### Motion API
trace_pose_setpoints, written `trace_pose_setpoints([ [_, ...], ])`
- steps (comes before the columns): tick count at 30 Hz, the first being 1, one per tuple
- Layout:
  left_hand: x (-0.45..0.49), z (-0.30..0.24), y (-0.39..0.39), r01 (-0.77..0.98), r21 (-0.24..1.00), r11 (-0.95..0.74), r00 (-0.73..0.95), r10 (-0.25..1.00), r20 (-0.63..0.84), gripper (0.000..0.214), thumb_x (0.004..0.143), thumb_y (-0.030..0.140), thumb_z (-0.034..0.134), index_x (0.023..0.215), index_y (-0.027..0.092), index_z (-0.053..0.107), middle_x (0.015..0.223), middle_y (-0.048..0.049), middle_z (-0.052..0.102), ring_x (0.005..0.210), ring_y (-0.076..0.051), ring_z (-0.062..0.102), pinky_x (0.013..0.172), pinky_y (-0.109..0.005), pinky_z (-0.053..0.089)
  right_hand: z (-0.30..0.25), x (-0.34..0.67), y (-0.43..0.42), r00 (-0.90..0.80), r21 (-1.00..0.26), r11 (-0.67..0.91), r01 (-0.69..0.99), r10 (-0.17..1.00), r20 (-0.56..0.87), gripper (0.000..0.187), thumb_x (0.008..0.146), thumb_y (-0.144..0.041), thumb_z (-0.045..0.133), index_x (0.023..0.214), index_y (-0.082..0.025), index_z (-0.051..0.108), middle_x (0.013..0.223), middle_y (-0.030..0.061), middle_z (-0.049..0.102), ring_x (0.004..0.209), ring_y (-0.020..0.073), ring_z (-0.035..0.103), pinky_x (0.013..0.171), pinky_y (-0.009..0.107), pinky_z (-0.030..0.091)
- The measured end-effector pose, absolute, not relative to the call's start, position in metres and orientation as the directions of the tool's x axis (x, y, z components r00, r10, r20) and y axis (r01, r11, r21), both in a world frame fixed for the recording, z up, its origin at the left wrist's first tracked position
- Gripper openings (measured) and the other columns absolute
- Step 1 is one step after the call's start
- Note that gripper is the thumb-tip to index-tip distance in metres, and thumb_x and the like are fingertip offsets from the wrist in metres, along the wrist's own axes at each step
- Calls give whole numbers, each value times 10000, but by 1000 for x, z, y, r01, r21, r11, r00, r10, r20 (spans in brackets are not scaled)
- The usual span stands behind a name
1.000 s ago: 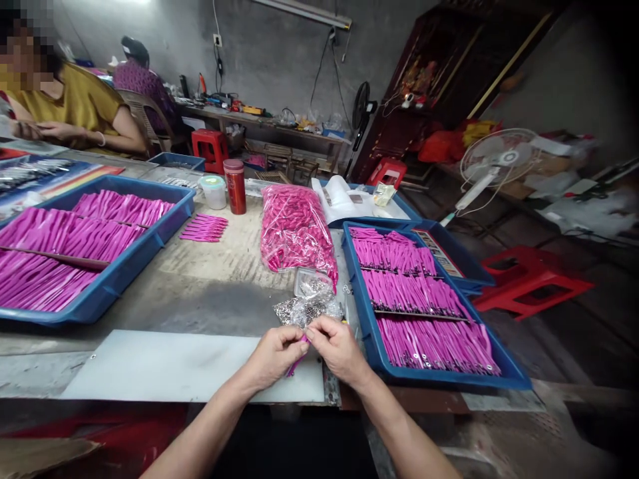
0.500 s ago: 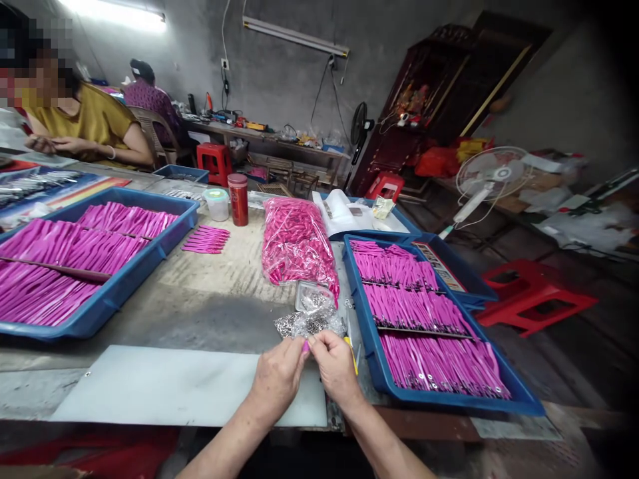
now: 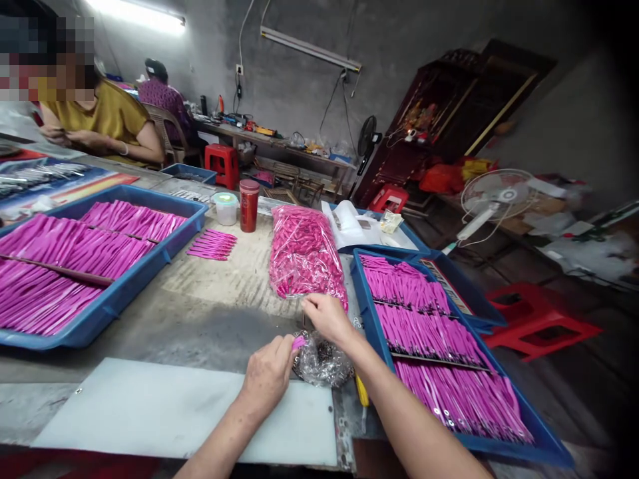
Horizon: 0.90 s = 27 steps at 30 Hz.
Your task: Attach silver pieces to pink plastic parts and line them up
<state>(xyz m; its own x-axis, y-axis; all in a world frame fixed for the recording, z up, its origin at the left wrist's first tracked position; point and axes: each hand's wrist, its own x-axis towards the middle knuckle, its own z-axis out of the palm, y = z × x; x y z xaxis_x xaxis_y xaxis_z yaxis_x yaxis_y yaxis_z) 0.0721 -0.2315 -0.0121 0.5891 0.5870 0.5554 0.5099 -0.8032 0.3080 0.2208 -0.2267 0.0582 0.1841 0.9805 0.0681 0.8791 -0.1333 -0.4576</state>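
Note:
My left hand (image 3: 267,376) is closed round a small magenta piece (image 3: 298,342), whose tip sticks out between thumb and fingers, above the white sheet (image 3: 164,412). My right hand (image 3: 325,316) reaches forward over a clear bag of small metal parts (image 3: 322,359), fingers curled down at the near end of a big clear bag of pink pieces (image 3: 304,253). What its fingertips pinch, if anything, is hidden.
A blue tray (image 3: 372,332) of magenta strips lies at the right, another blue tray (image 3: 130,286) at the left. A red canister (image 3: 248,205), a lidded cup (image 3: 225,207) and loose magenta strips (image 3: 212,244) stand farther back. Two people sit at the far left.
My right hand left the magenta piece and moved forward to the pink bag's near end. The left hand kept the piece. The camera tilted down a little.

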Motion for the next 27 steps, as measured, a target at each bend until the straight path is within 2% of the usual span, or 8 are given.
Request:
trace_pose_setpoints([
  [1, 72, -15, -231, 514, 307, -801, 588, 590, 553, 264, 877, 239, 264, 821, 171, 512, 613, 2, 519, 539, -112, 523, 495, -203, 400, 59, 223, -212, 162, -387, -138, 912, 986, 31, 296, 812, -254, 354, 648, -182, 589, 648, -11, 602, 624, 110, 518, 561, 196, 320],
  [6, 71, -21, -228, 541, 293, -789, 574, 600, 557, 283, 883, 234, 256, 777, 176, 511, 584, 7, 506, 513, -109, 511, 487, -205, 393, 37, 221, -151, 204, -267, -212, 940, 977, -57, 215, 739, -154, 433, 756, -153, 648, 814, 73, 665, 769, 166, 579, 668, 222, 362],
  [10, 70, -21, -227, 543, 287, -789, 574, 599, 559, 286, 885, 233, 247, 771, 180, 505, 578, 8, 510, 507, -101, 509, 493, -197, 394, 15, 217, -129, 317, -199, -325, 925, 946, -71, 268, 756, -188, 414, 857, -97, 644, 886, 159, 649, 818, 223, 591, 684, 276, 387],
  [13, 71, -23, -228, 531, 289, -796, 574, 589, 568, 264, 879, 214, 253, 799, 174, 501, 588, 2, 522, 510, -108, 518, 489, -205, 400, 10, 216, -125, 365, -177, -373, 911, 928, -77, 279, 751, -200, 415, 874, -96, 643, 901, 171, 643, 827, 244, 595, 675, 295, 397],
  [21, 71, -24, -229, 514, 327, -793, 566, 600, 566, 206, 862, 202, 299, 800, 180, 495, 593, 5, 518, 523, -113, 531, 495, -208, 411, 18, 225, -126, 379, -208, -384, 899, 923, -69, 284, 739, -276, 416, 882, -136, 617, 856, 135, 651, 793, 239, 590, 624, 277, 378],
  [27, 70, -24, -229, 514, 337, -789, 572, 608, 551, 191, 855, 197, 311, 802, 178, 492, 603, 1, 522, 525, -116, 527, 497, -213, 412, 23, 231, -133, 324, -326, -315, 891, 946, -30, 190, 710, -225, 420, 726, -155, 596, 739, 84, 637, 697, 190, 559, 581, 250, 335],
])
